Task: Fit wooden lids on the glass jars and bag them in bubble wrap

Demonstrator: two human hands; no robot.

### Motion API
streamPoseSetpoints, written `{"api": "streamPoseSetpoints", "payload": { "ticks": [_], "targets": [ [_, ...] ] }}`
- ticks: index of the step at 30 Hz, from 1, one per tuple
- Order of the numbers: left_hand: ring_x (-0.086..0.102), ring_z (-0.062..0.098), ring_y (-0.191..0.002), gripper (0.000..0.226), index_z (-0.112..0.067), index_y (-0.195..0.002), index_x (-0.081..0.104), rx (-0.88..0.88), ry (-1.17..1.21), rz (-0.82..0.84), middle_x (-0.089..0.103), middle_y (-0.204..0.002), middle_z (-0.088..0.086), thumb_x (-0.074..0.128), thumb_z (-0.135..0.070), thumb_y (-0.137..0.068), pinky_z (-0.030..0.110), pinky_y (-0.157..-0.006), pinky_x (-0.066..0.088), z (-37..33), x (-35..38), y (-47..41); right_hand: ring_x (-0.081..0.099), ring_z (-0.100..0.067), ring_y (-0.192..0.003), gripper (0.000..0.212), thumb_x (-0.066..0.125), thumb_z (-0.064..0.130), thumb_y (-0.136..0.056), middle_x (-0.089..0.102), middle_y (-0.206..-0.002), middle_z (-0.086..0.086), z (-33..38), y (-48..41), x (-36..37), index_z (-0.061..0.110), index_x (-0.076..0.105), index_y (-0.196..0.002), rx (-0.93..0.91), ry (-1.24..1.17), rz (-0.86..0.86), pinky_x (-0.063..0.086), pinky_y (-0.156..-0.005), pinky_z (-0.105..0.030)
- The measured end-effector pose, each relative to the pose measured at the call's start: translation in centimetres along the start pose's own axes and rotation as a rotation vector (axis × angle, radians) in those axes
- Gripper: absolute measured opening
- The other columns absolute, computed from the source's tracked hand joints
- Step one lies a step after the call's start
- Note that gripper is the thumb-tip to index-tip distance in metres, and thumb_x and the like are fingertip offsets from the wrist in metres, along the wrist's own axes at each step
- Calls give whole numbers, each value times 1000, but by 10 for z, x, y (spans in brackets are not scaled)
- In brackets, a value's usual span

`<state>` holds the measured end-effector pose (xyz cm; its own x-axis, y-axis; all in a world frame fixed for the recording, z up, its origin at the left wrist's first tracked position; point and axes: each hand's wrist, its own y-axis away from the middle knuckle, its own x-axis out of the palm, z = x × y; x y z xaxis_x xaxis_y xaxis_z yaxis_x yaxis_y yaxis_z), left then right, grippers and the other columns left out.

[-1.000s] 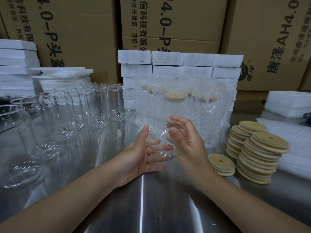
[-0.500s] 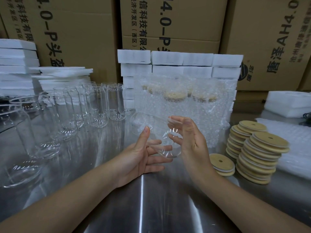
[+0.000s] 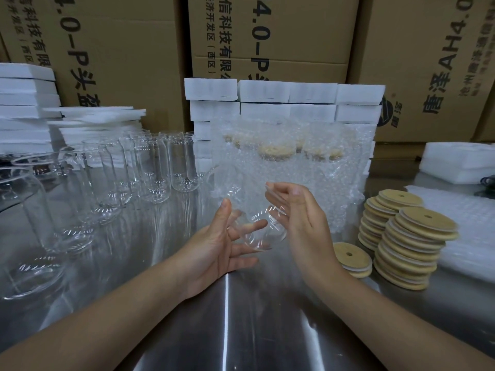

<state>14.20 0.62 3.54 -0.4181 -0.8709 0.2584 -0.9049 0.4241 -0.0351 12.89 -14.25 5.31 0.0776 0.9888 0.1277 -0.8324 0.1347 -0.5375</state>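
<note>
Though barely visible against the bubble wrap (image 3: 294,162), glass jar (image 3: 263,232) tipped sideways between left hand (image 3: 214,250) and right hand (image 3: 302,223), fingers loose, cupping not clamping, just above worktop (image 3: 241,330), rim hard to trace

The right hand (image 3: 302,226) has loosened its hold on the glass jar (image 3: 263,234). A second ago its fingers (image 3: 280,188) curled over the jar's upper side. Now they are nearly straight and point toward ten o'clock, with the palm against the glass at the jar's three o'clock side.
</note>
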Motion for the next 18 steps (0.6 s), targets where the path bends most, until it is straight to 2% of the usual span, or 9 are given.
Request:
{"api": "streamPoseSetpoints", "payload": {
  "ticks": [2,4,6,7,10,13,15,18],
  "targets": [
    [70,20,-101,97,-37,-148,26,52,37,-45,66,-125,-9,46,-74,-61,27,-61,55,1,1,0,63,-4,-108,26,42,14,-101,70,-105,14,-1,-1,-1,27,64,-95,8,-5,17,50,-90,-24],
    [68,21,-107,75,-51,-135,40,114,70,-69,61,-131,-10,50,-72,-63,29,-62,56,0,1,-1,61,-2,-110,21,51,13,-97,69,-107,17,-2,0,-1,29,65,-100,-19,35,46,48,-95,-27],
    [68,22,-108,51,-59,-117,50,150,138,-70,60,-133,-11,54,-66,-67,32,-66,57,-2,3,0,57,3,-113,21,59,18,-94,65,-110,24,-4,2,1,36,62,-105,-45,85,98,47,-95,-19],
    [68,23,-108,47,-59,-117,51,158,174,-73,60,-133,-9,56,-64,-70,34,-68,58,-2,3,-1,54,5,-116,24,61,22,-92,63,-112,28,-4,3,2,41,59,-107,-49,102,126,45,-95,-14],
    [65,28,-113,63,-60,-133,38,165,167,-69,58,-137,3,66,-64,-76,39,-72,58,-1,3,-2,46,6,-125,34,61,29,-91,52,-123,32,-5,7,4,52,50,-114,-61,154,192,40,-101,-12],
    [66,25,-111,100,-60,-141,25,188,35,-44,58,-135,4,82,-46,-60,39,-73,58,5,3,-1,45,8,-124,40,59,36,-90,43,-122,39,-3,7,4,63,41,-115,-58,134,205,41,-91,-5],
    [68,19,-108,104,-61,-137,29,199,-73,-35,55,-135,3,84,-40,-52,39,-75,58,7,6,2,45,10,-122,43,56,39,-89,41,-130,31,-3,6,4,63,35,-119,-49,93,202,43,-89,-6],
    [69,13,-100,97,-67,-129,34,155,-198,-8,52,-132,3,83,-41,-50,29,-72,56,6,9,7,50,13,-114,49,54,56,-84,37,-139,18,-1,5,3,67,24,-121,-39,62,180,46,-89,-14]
  ]
}}
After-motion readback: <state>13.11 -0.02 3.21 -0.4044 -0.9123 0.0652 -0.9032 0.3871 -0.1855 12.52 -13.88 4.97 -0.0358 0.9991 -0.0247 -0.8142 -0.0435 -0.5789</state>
